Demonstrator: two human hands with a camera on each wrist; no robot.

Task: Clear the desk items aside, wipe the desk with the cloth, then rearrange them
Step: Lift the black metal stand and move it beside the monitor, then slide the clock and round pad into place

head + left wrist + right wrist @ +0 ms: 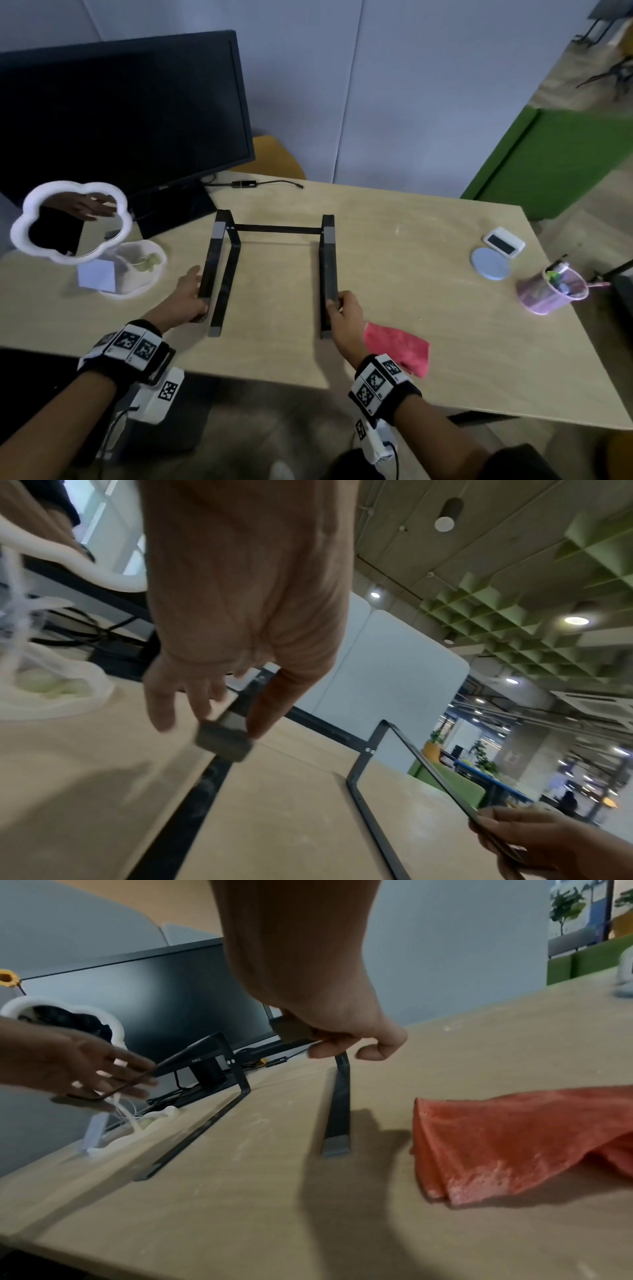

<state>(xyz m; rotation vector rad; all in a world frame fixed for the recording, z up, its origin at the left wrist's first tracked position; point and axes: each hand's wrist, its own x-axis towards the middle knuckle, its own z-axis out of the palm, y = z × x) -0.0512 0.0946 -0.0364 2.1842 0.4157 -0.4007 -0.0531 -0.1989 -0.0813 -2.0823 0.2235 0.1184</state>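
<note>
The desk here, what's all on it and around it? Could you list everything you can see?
desk: one, light wood, fills the middle of the head view
laptop stand: one, black metal, centre of desk
cloth: one, red, near edge, right of the stand
monitor: one, black, screen dark, back left
mirror: one, white cloud-shaped frame, left
tray: one, white, under the mirror
cable adapter: one, black, beside the monitor foot
coaster: one, pale blue, round, right
small device: one, white with dark face, behind the coaster
pen cup: one, pink, far right
left hand: holds the stand's left arm
right hand: grips the stand's right arm
</note>
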